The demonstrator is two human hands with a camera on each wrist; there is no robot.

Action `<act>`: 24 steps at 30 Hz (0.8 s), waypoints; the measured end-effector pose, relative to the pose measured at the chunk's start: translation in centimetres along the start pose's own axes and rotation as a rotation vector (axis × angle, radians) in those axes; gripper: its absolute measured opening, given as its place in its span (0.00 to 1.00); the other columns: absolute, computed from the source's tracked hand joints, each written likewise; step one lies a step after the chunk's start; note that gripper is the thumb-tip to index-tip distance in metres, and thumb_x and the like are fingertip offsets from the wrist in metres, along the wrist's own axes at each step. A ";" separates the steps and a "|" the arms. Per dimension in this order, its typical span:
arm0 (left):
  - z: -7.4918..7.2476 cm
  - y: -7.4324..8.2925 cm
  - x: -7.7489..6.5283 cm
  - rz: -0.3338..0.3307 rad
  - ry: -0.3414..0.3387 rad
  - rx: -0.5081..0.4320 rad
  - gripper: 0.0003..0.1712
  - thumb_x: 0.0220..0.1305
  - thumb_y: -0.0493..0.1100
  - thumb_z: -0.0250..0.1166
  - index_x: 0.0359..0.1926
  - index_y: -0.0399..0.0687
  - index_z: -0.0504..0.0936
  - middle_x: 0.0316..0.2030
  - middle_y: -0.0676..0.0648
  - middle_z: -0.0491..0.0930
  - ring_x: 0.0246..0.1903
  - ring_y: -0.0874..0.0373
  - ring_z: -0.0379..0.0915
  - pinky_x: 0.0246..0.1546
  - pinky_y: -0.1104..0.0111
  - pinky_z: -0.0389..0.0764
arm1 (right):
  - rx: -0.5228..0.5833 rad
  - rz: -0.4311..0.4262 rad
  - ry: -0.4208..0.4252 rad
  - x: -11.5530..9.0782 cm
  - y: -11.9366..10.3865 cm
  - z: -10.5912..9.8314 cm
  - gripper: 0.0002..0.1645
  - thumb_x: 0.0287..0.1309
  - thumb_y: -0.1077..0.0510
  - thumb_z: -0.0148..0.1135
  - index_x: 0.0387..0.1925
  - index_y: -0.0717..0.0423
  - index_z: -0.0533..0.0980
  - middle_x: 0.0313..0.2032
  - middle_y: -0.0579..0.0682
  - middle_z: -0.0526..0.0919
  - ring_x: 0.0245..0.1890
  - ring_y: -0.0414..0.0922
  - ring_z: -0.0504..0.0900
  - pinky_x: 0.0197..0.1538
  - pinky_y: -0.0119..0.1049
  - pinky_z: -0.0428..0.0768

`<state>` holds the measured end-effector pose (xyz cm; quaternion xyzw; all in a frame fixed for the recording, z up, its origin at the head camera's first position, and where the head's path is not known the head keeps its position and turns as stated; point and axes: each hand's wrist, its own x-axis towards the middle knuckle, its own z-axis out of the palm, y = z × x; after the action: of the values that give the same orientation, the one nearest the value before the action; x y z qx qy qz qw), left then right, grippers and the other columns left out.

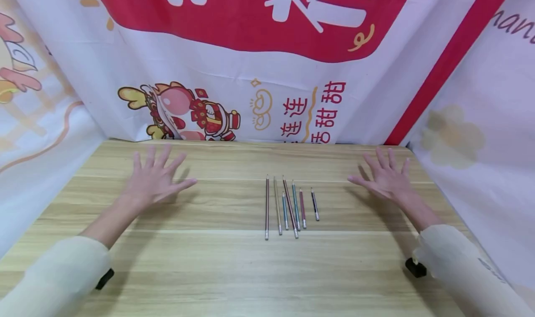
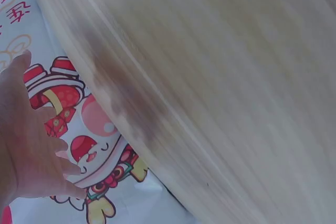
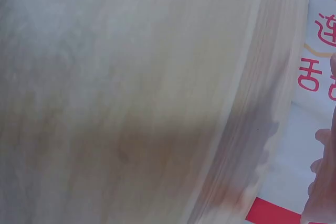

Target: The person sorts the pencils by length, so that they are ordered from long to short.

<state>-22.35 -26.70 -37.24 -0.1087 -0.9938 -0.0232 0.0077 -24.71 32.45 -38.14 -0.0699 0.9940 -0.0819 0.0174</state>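
Note:
Several pencils lie side by side around the middle of the table, their eraser ends toward me. The leftmost is a long dark red pencil (image 1: 267,208), with a tan pencil (image 1: 277,205) beside it. A short blue pencil (image 1: 285,210) and a longer teal one (image 1: 296,205) flank a slanted dark red pencil (image 1: 290,205). Farther right are a reddish pencil (image 1: 303,209) and a short dark pencil (image 1: 315,204). My left hand (image 1: 152,180) is spread over the table's left side, holding nothing. With fingers splayed, my right hand (image 1: 386,177) is over the right side, also holding nothing.
The wood-grain table (image 1: 234,275) ends at a white printed cloth (image 1: 251,66) hanging behind it. More cloth hangs along the left (image 1: 42,122) and right sides. A black wrist mount (image 1: 415,267) shows under the right sleeve.

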 end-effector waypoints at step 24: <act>1.2 6.0 2.0 0.056 -0.043 -0.017 0.53 0.69 0.78 0.49 0.82 0.52 0.54 0.81 0.32 0.41 0.77 0.25 0.30 0.72 0.25 0.28 | -0.025 -0.046 -0.013 -0.5 -2.4 0.9 0.61 0.63 0.18 0.46 0.82 0.52 0.51 0.81 0.66 0.38 0.79 0.69 0.31 0.72 0.80 0.25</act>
<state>-22.99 -20.34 -38.17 -0.1369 -0.9901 -0.0290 -0.0138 -23.84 30.04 -38.62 -0.0933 0.9930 -0.0694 0.0211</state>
